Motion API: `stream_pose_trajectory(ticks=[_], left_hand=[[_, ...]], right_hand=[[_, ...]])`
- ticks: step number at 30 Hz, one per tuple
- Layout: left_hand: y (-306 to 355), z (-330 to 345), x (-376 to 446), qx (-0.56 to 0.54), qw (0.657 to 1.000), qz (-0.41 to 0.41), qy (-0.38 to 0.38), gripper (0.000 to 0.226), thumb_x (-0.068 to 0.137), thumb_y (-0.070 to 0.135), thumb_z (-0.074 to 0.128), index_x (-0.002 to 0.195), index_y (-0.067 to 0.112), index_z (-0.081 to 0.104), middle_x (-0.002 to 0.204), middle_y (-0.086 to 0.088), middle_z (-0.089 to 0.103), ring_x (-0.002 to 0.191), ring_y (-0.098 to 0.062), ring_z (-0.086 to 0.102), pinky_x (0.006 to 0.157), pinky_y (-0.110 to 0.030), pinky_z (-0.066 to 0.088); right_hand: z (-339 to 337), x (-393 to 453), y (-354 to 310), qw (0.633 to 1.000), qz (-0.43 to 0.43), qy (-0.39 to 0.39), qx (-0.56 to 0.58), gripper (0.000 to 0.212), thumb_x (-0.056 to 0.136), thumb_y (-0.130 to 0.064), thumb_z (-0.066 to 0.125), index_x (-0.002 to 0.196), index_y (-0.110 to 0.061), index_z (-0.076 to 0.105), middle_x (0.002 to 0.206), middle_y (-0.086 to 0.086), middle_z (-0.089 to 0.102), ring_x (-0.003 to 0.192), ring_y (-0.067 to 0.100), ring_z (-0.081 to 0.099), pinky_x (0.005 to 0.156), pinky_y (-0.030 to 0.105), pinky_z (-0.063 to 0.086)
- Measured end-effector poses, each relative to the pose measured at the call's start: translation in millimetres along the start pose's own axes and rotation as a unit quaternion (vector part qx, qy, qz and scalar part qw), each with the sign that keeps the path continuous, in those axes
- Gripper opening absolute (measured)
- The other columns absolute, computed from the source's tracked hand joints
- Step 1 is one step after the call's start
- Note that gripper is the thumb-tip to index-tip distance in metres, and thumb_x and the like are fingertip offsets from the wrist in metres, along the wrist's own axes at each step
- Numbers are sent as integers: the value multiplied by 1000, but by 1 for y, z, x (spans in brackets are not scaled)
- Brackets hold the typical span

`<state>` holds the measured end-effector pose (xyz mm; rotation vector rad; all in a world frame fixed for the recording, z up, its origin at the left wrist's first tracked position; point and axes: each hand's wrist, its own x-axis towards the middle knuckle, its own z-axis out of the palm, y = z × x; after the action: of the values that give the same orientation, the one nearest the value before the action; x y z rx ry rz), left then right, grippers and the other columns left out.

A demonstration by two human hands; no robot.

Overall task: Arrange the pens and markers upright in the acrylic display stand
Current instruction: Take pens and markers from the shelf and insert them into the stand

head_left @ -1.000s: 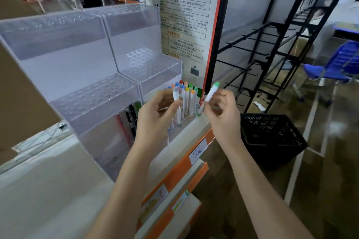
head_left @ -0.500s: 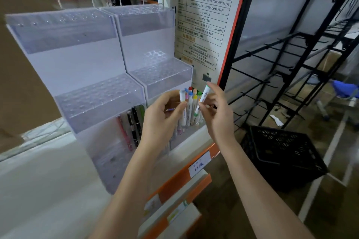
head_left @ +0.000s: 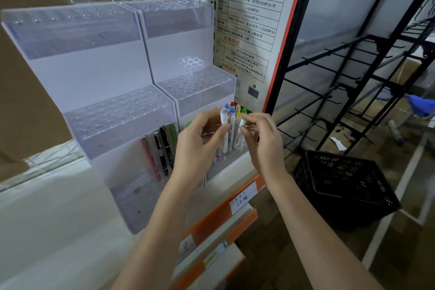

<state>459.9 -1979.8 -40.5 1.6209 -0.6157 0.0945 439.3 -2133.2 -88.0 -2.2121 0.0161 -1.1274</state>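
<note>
Two clear acrylic display stands [head_left: 117, 110] with stepped, hole-dotted tiers stand side by side on a white shelf. Several white markers with coloured caps [head_left: 233, 120] stand upright in the bottom tier of the right stand [head_left: 200, 82]. My left hand [head_left: 200, 143] holds one white marker [head_left: 223, 117] upright between thumb and fingers. My right hand [head_left: 261, 139] pinches the top of a green-capped marker [head_left: 243, 122] among the standing ones. Several dark and pink pens [head_left: 162, 148] stand in the left stand's bottom tier.
A printed notice board [head_left: 249, 21] with an orange edge rises right of the stands. A black wire rack [head_left: 353, 66] and a black plastic crate [head_left: 341, 186] sit further right on the floor. Orange-edged shelf lips with price labels [head_left: 242, 198] run below.
My right hand has brought the green-capped marker down from a tilt at the right into the group of standing markers. The view has shifted closer to the stands.
</note>
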Motion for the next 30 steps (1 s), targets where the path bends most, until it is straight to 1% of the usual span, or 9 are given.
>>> stream_pose_trajectory(ticks=[3,7,11,15,20,21,25,28,30], left_hand=[[-1,0,0,-2,1000,0,5,26,88,13,64,96,37,58,87,18,65,82,6,60,72,-11,46],[0,1,-1,-1,1000,4,-3,23,88,12,64,102,30,60,89,18,65,80,8,60,72,-9,46],[0,1,-3,1,1000,9,-6,22,88,10,64,105,24,62,88,16,65,79,7,61,70,-8,45],[-3,1,-3,-4,1000,1,-7,22,88,11,64,109,19,64,93,7,69,84,-1,64,71,-13,49],[-1,-1,-2,-11,1000,-16,5,19,87,13,65,105,20,65,91,10,69,83,0,63,73,-14,48],[0,-1,-2,-15,1000,-19,10,19,87,13,65,105,20,65,91,9,69,84,-1,64,74,-15,49],[2,-2,-2,-28,999,-20,30,16,86,13,68,98,23,66,85,13,68,80,1,62,70,-13,47],[2,1,-3,-6,1000,-16,26,15,85,17,68,100,20,66,85,15,66,79,3,60,71,-12,46],[1,4,-6,5,999,-20,26,17,85,17,68,101,20,66,89,12,67,82,2,61,74,-12,47]], right_hand=[[-3,8,1,999,-16,-11,-40,18,90,-11,60,104,-1,65,102,10,62,91,9,56,81,5,42],[-9,16,-3,999,-9,-25,-32,15,88,-8,62,100,0,68,97,9,63,88,9,56,77,7,44],[-10,20,-10,995,0,-89,-40,16,91,-13,59,96,-2,69,97,7,62,89,11,56,78,15,45],[-10,21,-11,992,16,-102,-69,16,92,-11,57,97,-3,69,96,2,59,89,7,53,78,11,41],[-17,21,-18,987,15,-116,-107,17,91,-10,57,105,-6,67,107,5,59,97,15,56,82,24,48],[-20,19,-21,988,22,-114,-98,18,90,-8,58,106,-7,66,109,4,59,97,13,56,83,22,49],[-32,2,-42,988,92,-127,-4,23,86,-11,65,109,-12,64,103,-8,57,86,-7,52,78,0,40],[-29,-6,-55,982,126,-136,46,22,83,-18,69,104,-17,61,92,-21,55,84,-14,52,74,-1,40],[-25,-6,-57,979,141,-128,72,20,83,-18,69,102,-15,62,87,-23,57,82,-15,55,72,1,42]])
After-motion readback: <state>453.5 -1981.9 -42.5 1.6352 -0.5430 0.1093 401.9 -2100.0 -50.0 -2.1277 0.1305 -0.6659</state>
